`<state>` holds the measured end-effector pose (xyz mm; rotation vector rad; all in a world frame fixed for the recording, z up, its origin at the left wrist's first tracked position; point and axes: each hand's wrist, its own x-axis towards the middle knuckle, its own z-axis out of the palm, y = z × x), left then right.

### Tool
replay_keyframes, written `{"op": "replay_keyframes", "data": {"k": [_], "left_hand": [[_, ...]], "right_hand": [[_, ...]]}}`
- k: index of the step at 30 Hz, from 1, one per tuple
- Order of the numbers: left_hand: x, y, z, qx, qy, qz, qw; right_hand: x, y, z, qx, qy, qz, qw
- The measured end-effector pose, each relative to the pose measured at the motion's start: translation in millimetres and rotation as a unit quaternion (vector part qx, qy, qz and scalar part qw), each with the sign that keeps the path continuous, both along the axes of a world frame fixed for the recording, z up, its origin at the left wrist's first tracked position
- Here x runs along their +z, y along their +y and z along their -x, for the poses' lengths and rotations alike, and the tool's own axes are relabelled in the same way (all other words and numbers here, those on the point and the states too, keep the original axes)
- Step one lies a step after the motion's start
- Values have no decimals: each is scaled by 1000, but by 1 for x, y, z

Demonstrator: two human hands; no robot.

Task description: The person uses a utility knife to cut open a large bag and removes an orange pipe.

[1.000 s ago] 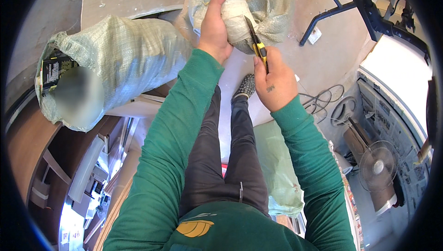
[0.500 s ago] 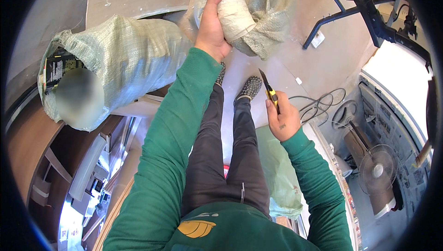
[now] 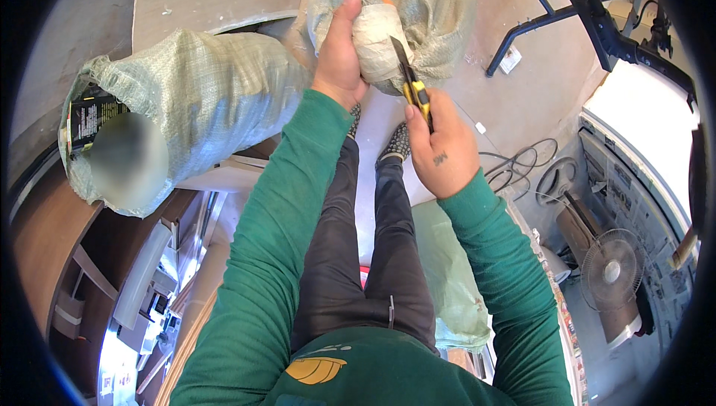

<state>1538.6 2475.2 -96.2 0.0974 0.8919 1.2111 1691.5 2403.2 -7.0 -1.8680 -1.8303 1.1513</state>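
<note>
Cream-white, crinkled cylindrical roll [image 3: 377, 37] sits up at twelve o'clock, gripped by the left hand [image 3: 340, 63]! The right hand [image 3: 446, 151] clenches a yellow-and-black utility knife [image 3: 415, 94], its dark blade [image 3: 402, 57] angling toward eleven o'clock over the roll.

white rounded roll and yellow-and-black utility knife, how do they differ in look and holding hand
The white rounded roll is broad and stubby; the yellow-and-black utility knife is long and slim. The roll is mostly pale, whereas the knife has a dark blade. The left hand holds the roll; the right hand holds the knife. Both are hand-held.
</note>
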Motion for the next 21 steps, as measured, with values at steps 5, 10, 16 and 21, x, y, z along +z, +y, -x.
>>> {"op": "replay_keyframes", "data": {"k": [5, 10, 16, 21], "left_hand": [[-1, -2, -2, 21, -14, 10, 1000], [-21, -12, -9, 7, 20, 51, 998], [6, 7, 2, 43, -1, 9, 999], [5, 0, 0, 7, 8, 12, 1000]], "right_hand": [[-6, 1, 8, 2, -10, 12, 1000], [-15, -28, -15, 38, -49, 39, 997], [1, -77, -52, 28, -46, 134, 989], [21, -46, -37, -34, 11, 83, 996]]}}
